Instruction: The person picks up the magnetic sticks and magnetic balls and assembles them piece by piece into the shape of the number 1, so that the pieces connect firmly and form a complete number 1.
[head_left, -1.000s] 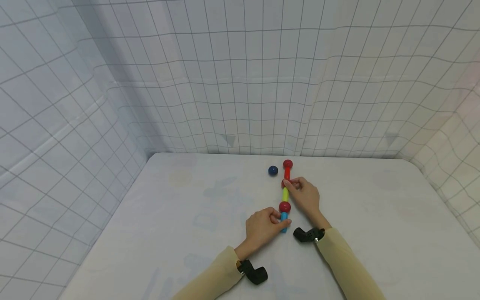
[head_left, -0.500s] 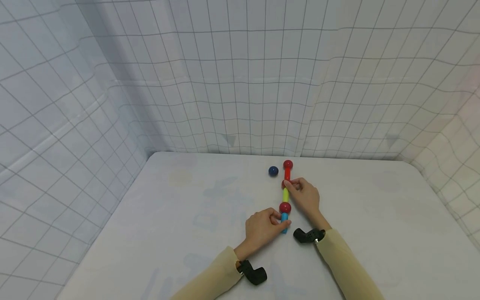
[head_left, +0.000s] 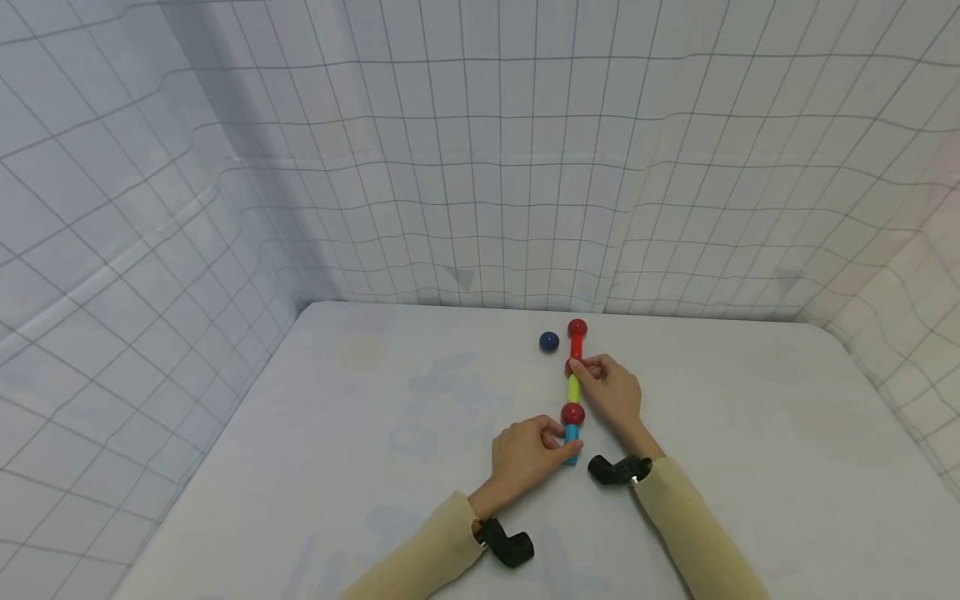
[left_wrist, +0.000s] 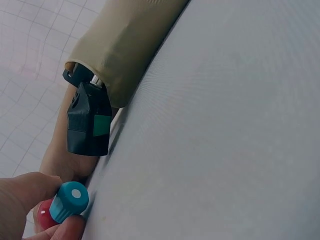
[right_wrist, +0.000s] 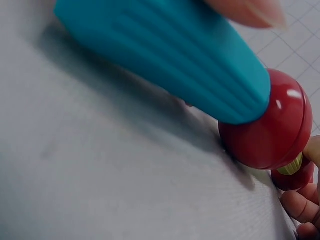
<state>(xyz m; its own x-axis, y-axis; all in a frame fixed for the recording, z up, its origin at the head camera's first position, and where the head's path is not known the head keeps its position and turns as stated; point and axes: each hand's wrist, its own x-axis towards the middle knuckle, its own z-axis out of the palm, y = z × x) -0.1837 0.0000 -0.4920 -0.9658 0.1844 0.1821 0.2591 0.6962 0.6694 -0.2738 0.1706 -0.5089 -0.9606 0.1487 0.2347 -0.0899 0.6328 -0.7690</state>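
A straight chain of magnetic-type building pieces lies on the table, pointing away from me. At its near end is a ridged blue stick (head_left: 572, 435), pinched between thumb and fingers of my left hand (head_left: 522, 455). The stick meets a red ball (head_left: 573, 414), followed by a yellow-green stick (head_left: 573, 389). Farther along, my right hand (head_left: 615, 393) pinches the middle red ball (head_left: 569, 367), partly hidden by the fingers. A red stick (head_left: 577, 347) and another red ball (head_left: 577, 327) form the far end. In the left wrist view, the blue stick (left_wrist: 70, 201) shows a white dot on its end.
Just left of the chain's far end sits a loose dark blue ball (head_left: 549, 342). The white table (head_left: 360, 392) ends at a grid-patterned curtain (head_left: 495, 183) at the back, with more of it along both sides. A black wrist camera (head_left: 507, 546) hangs near each cuff.
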